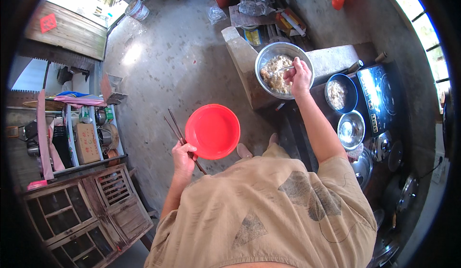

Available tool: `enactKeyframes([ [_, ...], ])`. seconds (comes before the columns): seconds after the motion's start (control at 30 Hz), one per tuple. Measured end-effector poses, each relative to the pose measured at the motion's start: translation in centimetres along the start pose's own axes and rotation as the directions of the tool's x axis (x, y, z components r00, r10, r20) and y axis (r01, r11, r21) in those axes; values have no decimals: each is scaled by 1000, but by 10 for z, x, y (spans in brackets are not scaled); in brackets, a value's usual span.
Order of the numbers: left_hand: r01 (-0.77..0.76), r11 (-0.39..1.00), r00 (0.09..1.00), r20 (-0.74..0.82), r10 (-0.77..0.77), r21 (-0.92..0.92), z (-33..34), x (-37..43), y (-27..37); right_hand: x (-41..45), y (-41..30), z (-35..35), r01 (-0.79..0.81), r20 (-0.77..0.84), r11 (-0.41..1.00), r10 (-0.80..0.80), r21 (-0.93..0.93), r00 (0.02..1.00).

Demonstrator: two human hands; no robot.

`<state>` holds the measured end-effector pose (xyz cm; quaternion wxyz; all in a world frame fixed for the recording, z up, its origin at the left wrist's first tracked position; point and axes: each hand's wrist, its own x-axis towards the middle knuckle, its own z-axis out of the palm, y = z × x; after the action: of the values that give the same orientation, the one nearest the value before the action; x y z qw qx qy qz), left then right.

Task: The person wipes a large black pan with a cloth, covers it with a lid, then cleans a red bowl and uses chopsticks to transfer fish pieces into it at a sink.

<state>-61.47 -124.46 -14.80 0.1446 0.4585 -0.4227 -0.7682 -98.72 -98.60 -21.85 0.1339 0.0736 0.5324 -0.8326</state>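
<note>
My left hand (184, 160) grips the rim of a red plastic basin (213, 133), which looks bare inside. Pinched in the same hand are dark chopsticks (175, 124), their long ends pointing away from me. Over to the right, my right hand (301, 79) holds a metal spoon (283, 69) inside a large stainless steel bowl (260, 56). The spoon's tip meets a pale, lumpy food mixture (275, 82) in that bowl. The bowl sits at the corner of a concrete stove ledge (329, 59).
Right of the bowl stand a dark frying pan (351, 99) with similar pale food, a small steel bowl (351, 129) and an induction cooker (376, 99). Pot lids (381, 145) lie nearer me. A wooden cabinet (124, 214) and a loaded shelf rack (88, 142) line the left side.
</note>
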Motion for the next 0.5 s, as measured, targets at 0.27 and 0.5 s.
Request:
enactKeyframes([
  [0.27, -6, 1000, 1000, -3, 6, -10, -2, 1, -5, 31, 4, -1, -72, -107, 989, 85, 127, 991],
  [0.5, -18, 1000, 1000, -12, 17, -12, 4, -1, -4, 45, 6, -19, -191, -63, 937, 219, 294, 974],
])
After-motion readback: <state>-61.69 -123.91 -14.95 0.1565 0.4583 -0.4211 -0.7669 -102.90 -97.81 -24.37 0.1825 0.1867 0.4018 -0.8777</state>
